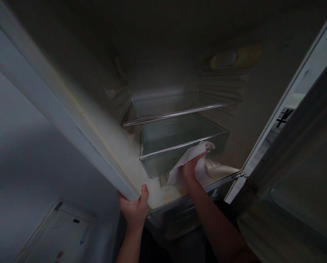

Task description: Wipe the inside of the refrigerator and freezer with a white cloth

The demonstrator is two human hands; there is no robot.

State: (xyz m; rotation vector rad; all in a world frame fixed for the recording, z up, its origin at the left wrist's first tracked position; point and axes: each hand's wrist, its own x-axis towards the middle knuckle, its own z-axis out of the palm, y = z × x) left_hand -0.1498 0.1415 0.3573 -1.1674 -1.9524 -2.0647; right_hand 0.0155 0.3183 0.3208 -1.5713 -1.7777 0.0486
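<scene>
An open refrigerator stands before me, dim inside. My left hand (133,207) is wrapped round the front edge of its left side wall (108,166), thumb on the inner face. With my right hand (190,170) I hold a white cloth (178,170) at the front of the clear drawer (158,164). The cloth hangs down around the hand and hides part of the fingers. Whether the cloth presses on the drawer, I cannot tell. Below it lies the refrigerator floor (166,193), marked with yellowish stains.
A glass shelf (163,106) with a shiny front rim sits above the drawer. On the right wall is a yellowish fixture (235,58). A metal hinge (239,176) and the open door (303,204) stand to the right. A lower compartment (182,215) shows beneath the floor edge.
</scene>
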